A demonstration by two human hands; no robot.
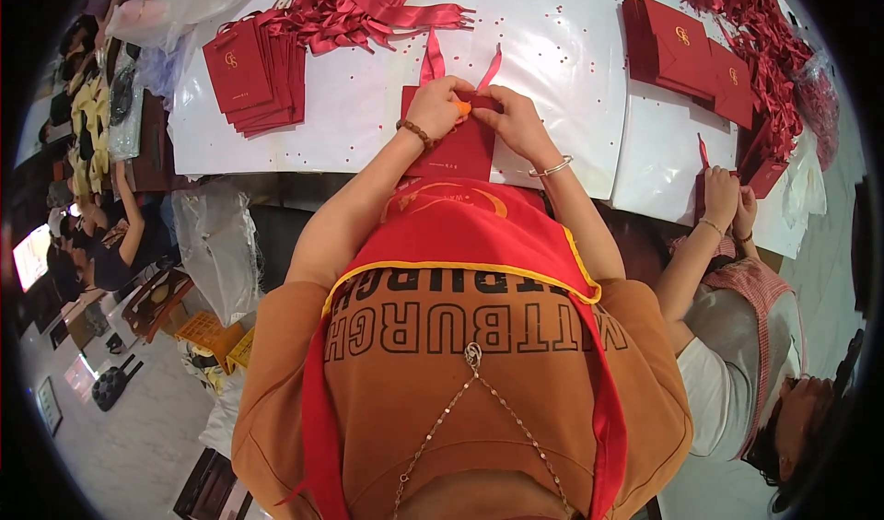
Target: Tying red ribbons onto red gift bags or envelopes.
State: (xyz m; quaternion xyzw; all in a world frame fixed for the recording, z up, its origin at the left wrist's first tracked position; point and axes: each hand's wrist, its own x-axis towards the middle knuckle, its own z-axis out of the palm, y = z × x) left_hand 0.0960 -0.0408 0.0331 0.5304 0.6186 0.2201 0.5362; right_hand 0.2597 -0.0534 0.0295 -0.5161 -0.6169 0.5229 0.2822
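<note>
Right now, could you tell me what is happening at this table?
The person's left hand and right hand both work at the far end of a red paper bag, its two ribbon ends extending beyond. A stack of red bags lies to the left, beside loose red ribbons. A co-worker's hands, at right, hold another red piece.

At upper centre, the bag (471, 158) is deep red, its ribbon (432, 59) pinkish red. The table (571, 133) is white, speckled red. Below, the apron (451, 234) is bright red edged yellow; the sweatshirt (387, 419) is rust-brown. At right, another apron (763, 327) is red-and-white checked.
</note>
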